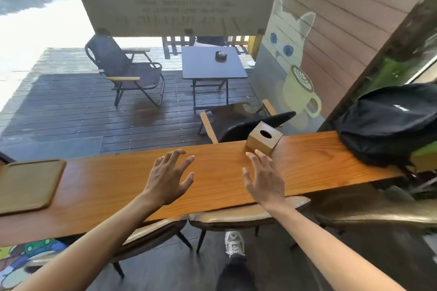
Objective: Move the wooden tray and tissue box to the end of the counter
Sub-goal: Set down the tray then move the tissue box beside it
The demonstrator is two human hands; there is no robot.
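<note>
Over the worktop [212,172] | both hands spread, holding nothing: right hand [264,179] just short of tissue box [264,141], left hand [169,176] mid-board | wooden tray [28,186] far left, well apart | risk: a one-handed shove could tip the box off the window-side edge, or into the black bag [387,123].

Orange-brown counter [212,179] under my hands, dark wavy grain running its length. Just past my right hand [264,181], the box [264,138] reads tan wood with a black oval opening on top. Far off my left hand [169,178], the tray [28,184] is a duller olive-tan. Beyond the box, a black bag [387,123]. Below my wrists, tan seats [236,216] on black legs, and a white shoe [234,242].
</note>
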